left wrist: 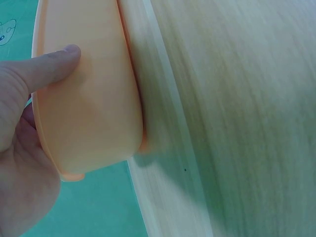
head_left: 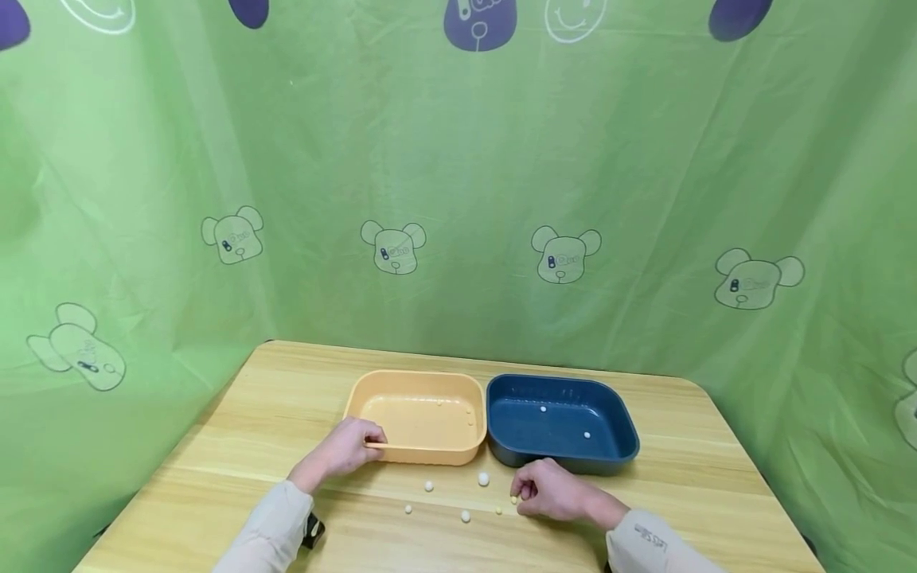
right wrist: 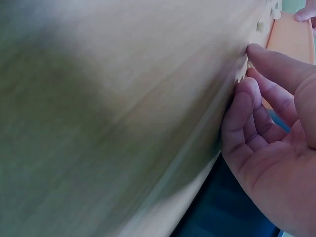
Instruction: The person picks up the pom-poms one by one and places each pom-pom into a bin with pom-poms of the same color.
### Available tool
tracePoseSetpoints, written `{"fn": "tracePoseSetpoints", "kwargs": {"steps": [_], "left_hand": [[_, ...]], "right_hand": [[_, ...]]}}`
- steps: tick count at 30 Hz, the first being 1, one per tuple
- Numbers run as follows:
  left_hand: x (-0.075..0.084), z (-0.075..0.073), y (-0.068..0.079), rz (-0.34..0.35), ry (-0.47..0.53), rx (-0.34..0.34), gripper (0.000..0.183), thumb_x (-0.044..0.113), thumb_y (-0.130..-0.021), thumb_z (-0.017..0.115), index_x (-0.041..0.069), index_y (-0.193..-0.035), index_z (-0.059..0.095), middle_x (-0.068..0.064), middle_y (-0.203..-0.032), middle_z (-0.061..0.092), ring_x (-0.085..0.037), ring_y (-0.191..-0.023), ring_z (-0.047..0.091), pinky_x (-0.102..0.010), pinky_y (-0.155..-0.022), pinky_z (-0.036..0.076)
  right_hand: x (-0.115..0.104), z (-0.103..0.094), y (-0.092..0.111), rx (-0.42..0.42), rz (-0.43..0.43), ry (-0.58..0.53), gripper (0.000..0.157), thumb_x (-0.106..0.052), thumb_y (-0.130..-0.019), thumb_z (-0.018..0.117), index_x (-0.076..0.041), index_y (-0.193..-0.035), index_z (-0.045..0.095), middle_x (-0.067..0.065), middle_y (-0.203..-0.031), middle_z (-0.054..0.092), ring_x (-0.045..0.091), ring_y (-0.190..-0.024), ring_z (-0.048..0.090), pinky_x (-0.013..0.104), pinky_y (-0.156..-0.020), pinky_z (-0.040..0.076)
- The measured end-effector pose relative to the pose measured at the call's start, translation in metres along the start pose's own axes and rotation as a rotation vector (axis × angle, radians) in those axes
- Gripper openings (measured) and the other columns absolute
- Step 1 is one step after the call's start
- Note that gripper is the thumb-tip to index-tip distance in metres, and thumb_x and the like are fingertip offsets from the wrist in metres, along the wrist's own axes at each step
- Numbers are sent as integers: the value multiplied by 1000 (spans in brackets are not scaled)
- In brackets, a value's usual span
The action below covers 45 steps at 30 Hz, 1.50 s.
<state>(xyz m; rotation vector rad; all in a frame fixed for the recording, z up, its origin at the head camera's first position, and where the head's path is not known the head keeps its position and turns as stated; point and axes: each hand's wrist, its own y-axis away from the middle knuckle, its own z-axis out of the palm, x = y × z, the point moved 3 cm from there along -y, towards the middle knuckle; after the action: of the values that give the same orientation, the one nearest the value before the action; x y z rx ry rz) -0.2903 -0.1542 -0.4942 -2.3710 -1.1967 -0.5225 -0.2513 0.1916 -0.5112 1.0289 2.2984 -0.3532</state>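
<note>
**Partway along, by all appearances**

Gripping the orange tray (head_left: 430, 456) at lower centre with left hand (head_left: 345, 446); pinching a yellow bead (head_left: 513, 500) with right hand (head_left: 555, 489), just below the blue tray (head_left: 548, 434). Counting three pale beads (head_left: 470, 423) in orange (barely visible, those), two white beads (head_left: 587, 435) in blue. Left with four white balls (head_left: 483, 479) and a second yellow bead (head_left: 498, 511), loose on the wooden table (head_left: 286, 398), bottom centre.

Left tray (head_left: 430, 456) beside right tray (head_left: 595, 465), both on table (head_left: 716, 493); balls (head_left: 483, 479) before them (few inside each).
</note>
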Motion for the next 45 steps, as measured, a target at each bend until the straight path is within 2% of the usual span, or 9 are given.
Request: {"fn": "tracePoseSetpoints", "kwargs": {"steps": [12,20,27,34,39,45], "left_hand": [[1,-1,-1,13,-12,-3,11,6,-77,75,15,-78,69,13,-74,63,-2,-66,53,-24,-64,47],[0,1,0,-6,7,-9,11,7,-77,75,16,-79,69,13,-75,63,-2,-67,53,-24,-65,48],[-1,1,0,-16,5,-13,11,7,-77,75,16,-79,69,13,-76,63,-2,-69,54,-25,-67,48],[-1,1,0,-9,-3,-8,11,8,-77,75,16,-79,69,13,-76,63,-2,-69,54,-25,-66,48],[-1,1,0,3,0,-1,11,8,-77,75,16,-78,69,13,-76,64,-2,-68,53,-25,-66,48],[-2,0,-1,9,-6,-6,12,7,-77,75,17,-77,68,14,-74,62,-1,-66,52,-24,-64,47]], "right_hand": [[0,-1,-2,13,-34,6,16,-2,-74,73,-16,-77,67,-13,-67,56,-2,-63,51,18,-56,45],[-1,0,-2,5,-17,-3,15,-5,-74,74,-16,-77,66,-12,-67,55,-2,-63,49,18,-56,44],[-2,0,-2,-4,-36,-16,10,-6,-76,73,-13,-76,66,-13,-68,56,-1,-64,51,19,-57,45],[-2,-1,1,-69,23,-65,9,-8,-79,72,-13,-78,66,-12,-69,57,0,-62,52,20,-55,47],[-5,-4,3,-65,40,-77,9,-7,-78,72,-15,-77,66,-12,-68,58,0,-61,53,21,-55,48],[-14,-12,3,-25,-18,-63,11,-9,-79,73,-17,-76,66,-13,-68,59,0,-63,54,21,-57,48]]}}
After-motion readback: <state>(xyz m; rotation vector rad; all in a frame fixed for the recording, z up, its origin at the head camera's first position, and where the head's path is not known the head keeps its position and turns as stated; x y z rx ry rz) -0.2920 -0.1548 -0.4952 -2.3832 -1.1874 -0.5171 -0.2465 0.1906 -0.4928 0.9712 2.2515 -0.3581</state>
